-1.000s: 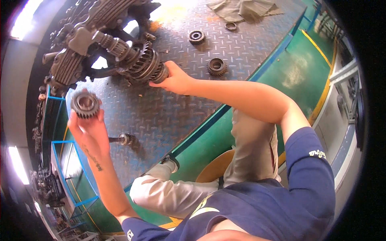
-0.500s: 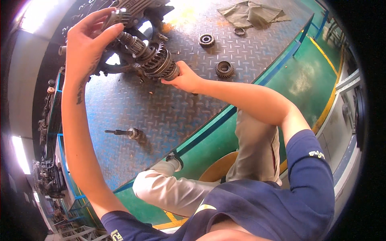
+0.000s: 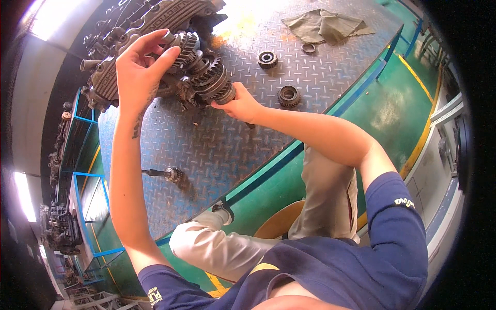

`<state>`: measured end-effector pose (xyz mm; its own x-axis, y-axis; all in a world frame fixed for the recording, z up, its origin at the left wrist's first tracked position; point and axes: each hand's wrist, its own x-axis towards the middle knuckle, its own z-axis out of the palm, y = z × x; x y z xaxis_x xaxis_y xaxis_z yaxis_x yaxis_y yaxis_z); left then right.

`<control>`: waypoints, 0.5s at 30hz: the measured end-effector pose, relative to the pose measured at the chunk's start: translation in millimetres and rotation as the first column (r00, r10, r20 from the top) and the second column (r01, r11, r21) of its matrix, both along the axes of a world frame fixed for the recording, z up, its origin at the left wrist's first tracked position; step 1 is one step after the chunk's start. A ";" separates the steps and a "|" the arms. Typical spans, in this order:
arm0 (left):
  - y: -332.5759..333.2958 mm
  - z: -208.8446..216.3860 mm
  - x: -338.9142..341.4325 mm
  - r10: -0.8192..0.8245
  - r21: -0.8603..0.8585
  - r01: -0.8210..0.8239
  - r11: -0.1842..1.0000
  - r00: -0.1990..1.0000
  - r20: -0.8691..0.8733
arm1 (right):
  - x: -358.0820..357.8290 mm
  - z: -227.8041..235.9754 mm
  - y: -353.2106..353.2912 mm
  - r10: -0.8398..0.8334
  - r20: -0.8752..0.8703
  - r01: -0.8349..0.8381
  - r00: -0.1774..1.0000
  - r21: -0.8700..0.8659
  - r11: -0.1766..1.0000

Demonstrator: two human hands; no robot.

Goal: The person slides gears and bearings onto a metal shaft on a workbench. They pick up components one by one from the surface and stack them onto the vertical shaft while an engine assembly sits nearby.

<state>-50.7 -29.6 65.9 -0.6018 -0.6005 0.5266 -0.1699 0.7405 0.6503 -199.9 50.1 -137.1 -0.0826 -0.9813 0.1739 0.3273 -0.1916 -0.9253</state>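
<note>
A gear shaft [image 3: 211, 82] with several gears stacked along it is held up at a slant above the metal-topped bench. My right hand [image 3: 242, 106] is closed round its lower right end. At the upper left end, my left hand [image 3: 138, 72] pinches a toothed gear [image 3: 186, 47] between thumb and fingers. This gear sits in line with the shaft, close to the other gears; the hand hides part of it. How far it is seated cannot be made out.
Behind my hands lies a large engine casting [image 3: 170, 18]. On the bench are two loose gears [image 3: 267, 59], a small ring [image 3: 308, 48], a grey-green cloth [image 3: 328, 25] and a short shaft with a gear [image 3: 173, 174]. A blue rail [image 3: 268, 178] edges the bench.
My left hand has come right and down, bringing the gear from beyond the bare shaft end to beside the stacked gears. My right hand has kept its grip with only a slight shift.
</note>
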 end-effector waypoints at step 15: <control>7.4 16.4 -10.8 -0.197 0.310 0.145 0.939 0.970 0.144 | 0.4 -3.7 -1.2 -0.004 -0.020 0.004 1.000 -0.023 1.000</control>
